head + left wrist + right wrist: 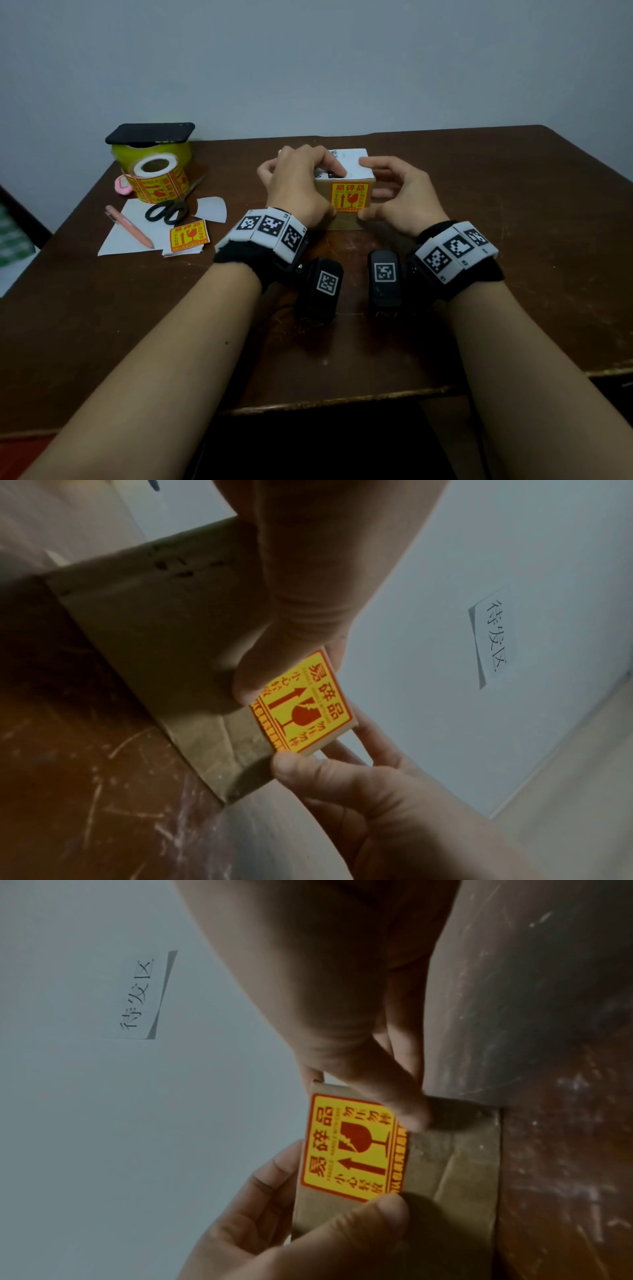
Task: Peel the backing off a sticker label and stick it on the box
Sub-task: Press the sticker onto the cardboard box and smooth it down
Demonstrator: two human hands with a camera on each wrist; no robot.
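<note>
Both hands work the box (344, 171) at mid bench (479, 205): the left hand (301, 181) curls over its top, the right hand (399, 195) grips its right end, and the sticker (349, 198) lies on the near face. From the left wrist, the left thumb (274, 642) presses the sticker's edge. From the right wrist, both thumbs press its lower corners; uneven pressure there could, by the look of it, trap a crease or skew it.
</note>
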